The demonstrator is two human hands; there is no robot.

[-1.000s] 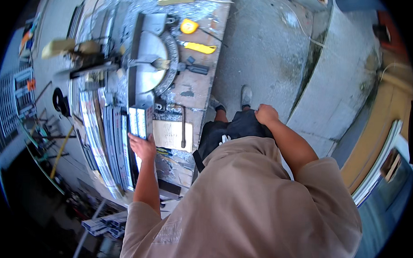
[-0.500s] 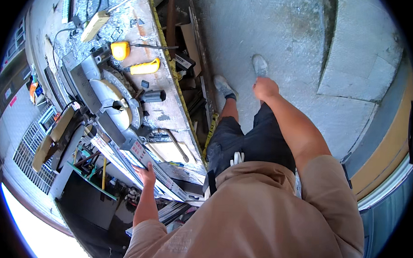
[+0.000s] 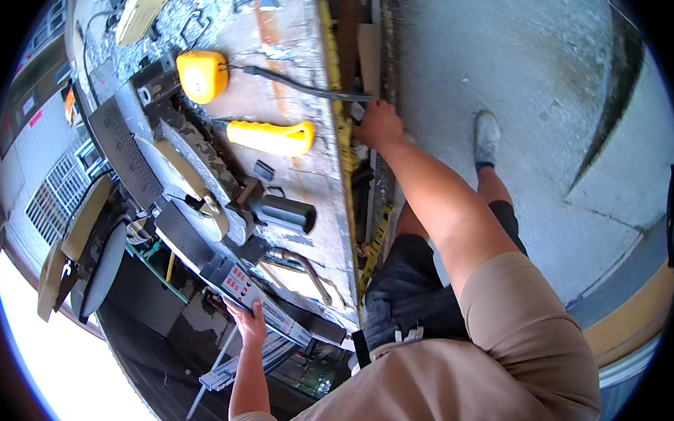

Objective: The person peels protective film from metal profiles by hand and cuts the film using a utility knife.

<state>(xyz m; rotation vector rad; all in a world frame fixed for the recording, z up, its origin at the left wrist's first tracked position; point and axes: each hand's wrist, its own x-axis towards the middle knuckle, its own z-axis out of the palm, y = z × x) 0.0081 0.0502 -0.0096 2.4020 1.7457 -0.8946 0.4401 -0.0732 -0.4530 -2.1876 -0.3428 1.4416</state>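
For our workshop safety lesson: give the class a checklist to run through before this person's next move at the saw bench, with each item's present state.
1. Left hand has a grip on the long metal profile: ok, fingers lie on it.
2. Right hand is away from the saw blade: ok, it rests at the bench edge.
3. Blade at rest: cannot tell.
4. Loose tools clear of the blade: not ok, the yellow-handled tool and the round yellow tool lie close by on the bench.
5. Both feet planted: cannot tell, only one shoe shows.
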